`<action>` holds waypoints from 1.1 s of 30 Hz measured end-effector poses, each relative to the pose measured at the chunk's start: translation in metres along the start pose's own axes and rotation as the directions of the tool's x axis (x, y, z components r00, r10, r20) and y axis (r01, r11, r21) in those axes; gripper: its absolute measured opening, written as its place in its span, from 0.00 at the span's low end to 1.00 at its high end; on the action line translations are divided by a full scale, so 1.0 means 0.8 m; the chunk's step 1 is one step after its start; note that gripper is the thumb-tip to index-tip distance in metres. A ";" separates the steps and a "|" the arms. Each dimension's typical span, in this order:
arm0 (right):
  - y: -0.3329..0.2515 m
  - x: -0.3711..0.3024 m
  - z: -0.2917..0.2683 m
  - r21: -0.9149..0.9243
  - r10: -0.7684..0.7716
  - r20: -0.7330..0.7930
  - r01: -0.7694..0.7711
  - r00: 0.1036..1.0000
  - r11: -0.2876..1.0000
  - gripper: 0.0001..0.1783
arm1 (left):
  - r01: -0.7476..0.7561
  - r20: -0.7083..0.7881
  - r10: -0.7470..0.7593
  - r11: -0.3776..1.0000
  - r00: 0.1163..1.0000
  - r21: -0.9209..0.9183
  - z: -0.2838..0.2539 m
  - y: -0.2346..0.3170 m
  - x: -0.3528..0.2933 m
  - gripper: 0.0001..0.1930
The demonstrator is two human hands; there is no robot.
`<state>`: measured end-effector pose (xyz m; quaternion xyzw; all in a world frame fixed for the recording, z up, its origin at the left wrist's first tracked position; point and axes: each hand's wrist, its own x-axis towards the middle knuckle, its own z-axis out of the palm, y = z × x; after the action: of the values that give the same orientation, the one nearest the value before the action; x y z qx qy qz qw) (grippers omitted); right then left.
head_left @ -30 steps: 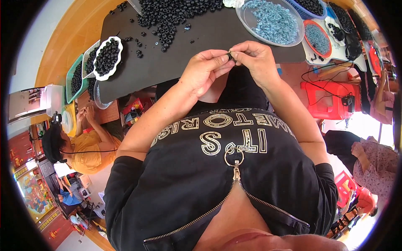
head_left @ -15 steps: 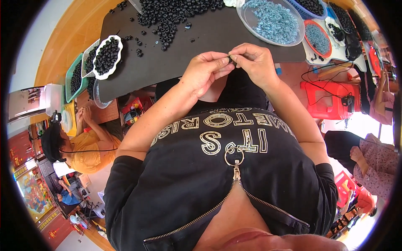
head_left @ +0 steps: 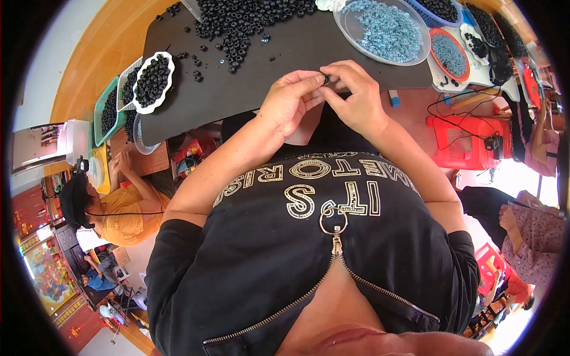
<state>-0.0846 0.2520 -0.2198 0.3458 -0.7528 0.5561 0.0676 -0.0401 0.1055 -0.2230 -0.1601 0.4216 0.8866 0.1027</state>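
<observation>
Above the near edge of the dark tabletop (head_left: 196, 107), my two hands meet at the fingertips. Between them is a small black ring-like piece (head_left: 326, 79), largely covered by fingers. My left hand (head_left: 292, 98) pinches it between thumb and forefinger, the other fingers curled below. My right hand (head_left: 359, 98) has its forefinger tip at the top of the piece and its thumb tip just beneath, with a gap behind them. Beyond the hands lies a heap of black ring-like pieces (head_left: 243, 24). Right of the heap stands a clear round tray (head_left: 346, 37) of small bluish translucent pieces (head_left: 389, 32).
At left, a white scalloped dish (head_left: 169, 80) of black pieces stands beside a green basket (head_left: 98, 115). An orange-red bowl (head_left: 435, 52) of bluish pieces is at right, above a red stool (head_left: 463, 142) with cables. A person in yellow (head_left: 133, 216) sits at left; others are at right.
My right thumb has lowered away from the forefinger, widening the gap between them. My left hand keeps its pinch at nearly the same place.
</observation>
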 end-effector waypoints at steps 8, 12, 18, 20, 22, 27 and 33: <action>0.004 -0.002 -0.005 -0.063 -0.001 0.036 0.004 0.999 0.998 0.14 | 0.068 0.037 -0.064 0.990 0.997 -0.124 0.001 0.002 -0.004 0.06; 0.002 -0.003 -0.006 -0.080 -0.013 0.047 0.017 0.999 0.997 0.14 | 0.073 0.012 -0.072 0.992 0.997 -0.106 -0.001 0.000 -0.004 0.05; 0.002 -0.005 -0.005 -0.069 -0.016 0.050 0.019 0.999 0.997 0.12 | 0.058 0.035 -0.054 0.993 0.998 -0.103 -0.005 -0.002 -0.003 0.05; 0.008 -0.005 -0.004 -0.079 -0.060 0.042 0.063 0.997 0.995 0.12 | 0.072 0.034 -0.068 0.992 0.997 -0.107 -0.007 -0.003 -0.002 0.05; 0.009 -0.007 -0.005 -0.093 -0.100 0.035 0.103 0.994 0.990 0.12 | 0.089 0.034 -0.086 0.990 0.996 -0.113 -0.007 -0.003 -0.003 0.05; 0.002 -0.002 -0.010 -0.054 0.028 0.091 -0.023 0.995 0.998 0.15 | 0.062 0.046 -0.060 0.996 0.997 -0.058 -0.008 -0.002 -0.003 0.04; 0.005 -0.001 -0.008 0.053 0.098 0.027 -0.099 0.995 0.994 0.17 | -0.048 0.060 0.052 0.997 0.997 -0.057 -0.002 -0.005 -0.007 0.04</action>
<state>-0.0883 0.2587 -0.2210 0.3166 -0.7542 0.5749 0.0215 -0.0334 0.1067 -0.2244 -0.1251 0.3973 0.9048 0.0889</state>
